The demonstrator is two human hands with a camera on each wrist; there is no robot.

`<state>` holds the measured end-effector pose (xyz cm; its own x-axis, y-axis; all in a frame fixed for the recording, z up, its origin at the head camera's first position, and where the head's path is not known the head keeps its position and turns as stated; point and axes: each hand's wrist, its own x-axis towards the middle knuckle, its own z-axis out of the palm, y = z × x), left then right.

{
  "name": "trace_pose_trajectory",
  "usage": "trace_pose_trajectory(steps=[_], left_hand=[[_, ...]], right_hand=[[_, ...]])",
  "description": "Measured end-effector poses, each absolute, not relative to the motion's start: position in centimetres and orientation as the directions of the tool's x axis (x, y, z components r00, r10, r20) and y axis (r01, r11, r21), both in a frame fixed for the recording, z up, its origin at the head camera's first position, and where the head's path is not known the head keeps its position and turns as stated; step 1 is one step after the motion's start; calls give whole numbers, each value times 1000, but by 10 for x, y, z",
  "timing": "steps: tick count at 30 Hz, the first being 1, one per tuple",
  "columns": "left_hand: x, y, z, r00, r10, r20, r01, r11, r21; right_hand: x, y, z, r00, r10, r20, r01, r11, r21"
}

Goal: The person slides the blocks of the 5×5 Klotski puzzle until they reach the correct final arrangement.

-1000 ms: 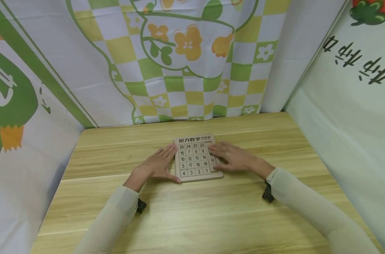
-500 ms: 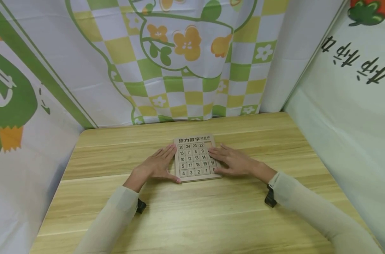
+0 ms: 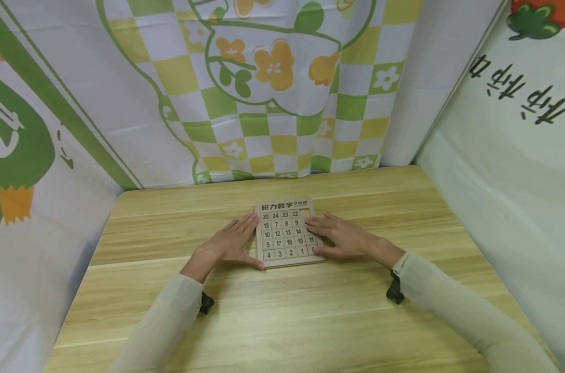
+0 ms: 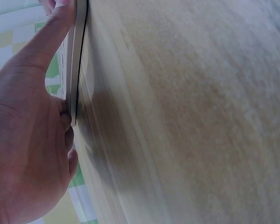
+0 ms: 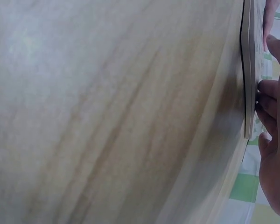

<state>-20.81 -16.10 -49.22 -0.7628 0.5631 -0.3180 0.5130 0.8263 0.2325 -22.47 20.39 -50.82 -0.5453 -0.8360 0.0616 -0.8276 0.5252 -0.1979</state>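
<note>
A wooden number slide puzzle lies on the table, with rows of square numbered tiles in its frame and a vacant slot at the top right. My left hand rests along its left side, fingers extended by the upper edge and thumb at the near-left corner. My right hand lies over the right side, its fingertips touching the right-hand column and partly hiding those tiles. In the left wrist view the puzzle's edge shows beside my thumb. In the right wrist view, bent fingertips meet the puzzle's top.
The light wood-grain table extends around the puzzle. A printed checked curtain hangs behind the far table edge, with white printed cloths at the left and right. Dark cameras sit under both sleeve cuffs.
The right column's tiles have slid toward the near edge, moving the vacant slot from the bottom to the top right. My right hand shifted slightly nearer; my left stayed put.
</note>
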Motion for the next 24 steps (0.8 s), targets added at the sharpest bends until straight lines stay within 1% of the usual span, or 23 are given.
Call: trace_pose_trajectory(steps=[9,17,24], left_hand=[[-208,-162,-494,-759,569,-318,521,823,228],[-209,-162,-495,-758,567,-322,522,823,221],[-209,-162,-494,-759,563,-328,519,826,219]], right_hand=[[-224,199,-507,-530,-842,99,-840,506,-197],[-228,184,-499,-524,-843,117,-842,494,-216],[-236,170,-499,-489,-860,149,-866,458,-201]])
